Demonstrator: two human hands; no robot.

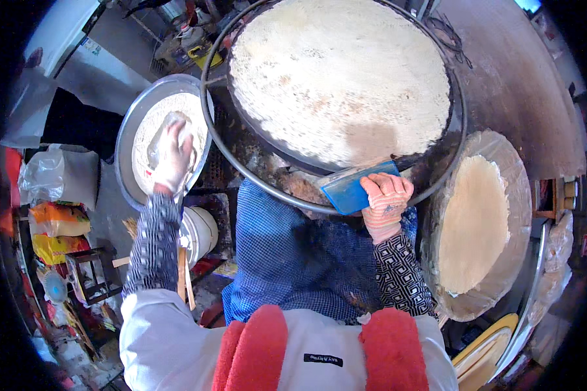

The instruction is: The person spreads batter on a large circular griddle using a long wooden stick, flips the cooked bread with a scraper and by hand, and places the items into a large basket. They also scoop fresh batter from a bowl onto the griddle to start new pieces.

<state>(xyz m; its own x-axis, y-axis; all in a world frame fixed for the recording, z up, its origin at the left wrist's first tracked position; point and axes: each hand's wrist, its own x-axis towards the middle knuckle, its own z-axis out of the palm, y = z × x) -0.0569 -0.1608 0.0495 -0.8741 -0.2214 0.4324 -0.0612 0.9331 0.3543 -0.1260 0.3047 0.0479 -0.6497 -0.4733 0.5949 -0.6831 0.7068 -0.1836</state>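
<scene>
My left hand (172, 159), in a pale glove, reaches into a grey basin (126, 119) of off-white batter or flour. Its fingers lie over a greyish, shiny lump (157, 142); blur hides whether they grip it. In a striped, orange-tinted glove, my right hand (385, 199) grips a blue scraper (353, 190). The scraper's long edge meets the near rim of a large round griddle, over which a thin pale layer of batter (323, 63) is spread. Small browned spots and a tan patch (372, 139) show in the layer.
A metal ring (254, 182) surrounds the griddle. To the right, a tan flatbread (474, 225) lies on a round, plastic-covered surface (516, 234). A white bucket (200, 234) stands below the basin. Farther left are a small stool (85, 273) and plastic bags (61, 176); jugs (195, 44) stand behind.
</scene>
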